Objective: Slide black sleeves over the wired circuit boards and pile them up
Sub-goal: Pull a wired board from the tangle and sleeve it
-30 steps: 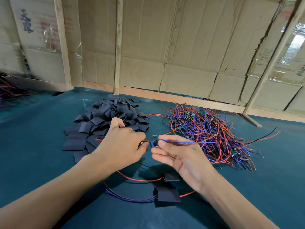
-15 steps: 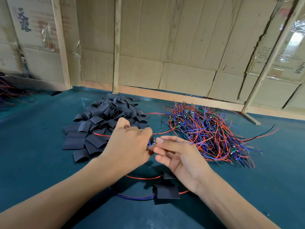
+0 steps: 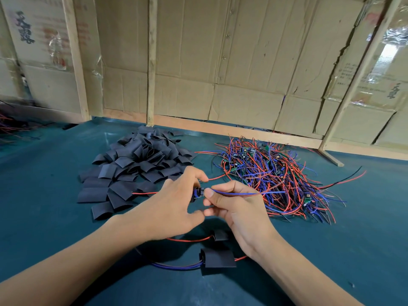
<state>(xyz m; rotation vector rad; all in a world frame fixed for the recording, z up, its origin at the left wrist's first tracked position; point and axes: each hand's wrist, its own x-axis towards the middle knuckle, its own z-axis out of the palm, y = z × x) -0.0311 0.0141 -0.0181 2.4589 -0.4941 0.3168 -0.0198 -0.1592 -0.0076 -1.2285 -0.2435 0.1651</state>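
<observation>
Mid-frame, above the teal table (image 3: 44, 217): left hand (image 3: 174, 208) curled round a sleeve (image 3: 193, 195) with a board (image 3: 200, 192) at its mouth; right hand (image 3: 234, 208) pinching blue wires (image 3: 242, 193) just beside — sleeve heap (image 3: 136, 166) upper left; wire tangle (image 3: 276, 175) upper right; two sleeved boards (image 3: 217, 258) below.

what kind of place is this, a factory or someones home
Most likely a small hand-assembly workshop, not a home. A heap of black sleeves and a tangle of wired circuit boards lie in bulk on a green-covered bench, walled off with flattened cardboard on wooden battens.
</observation>
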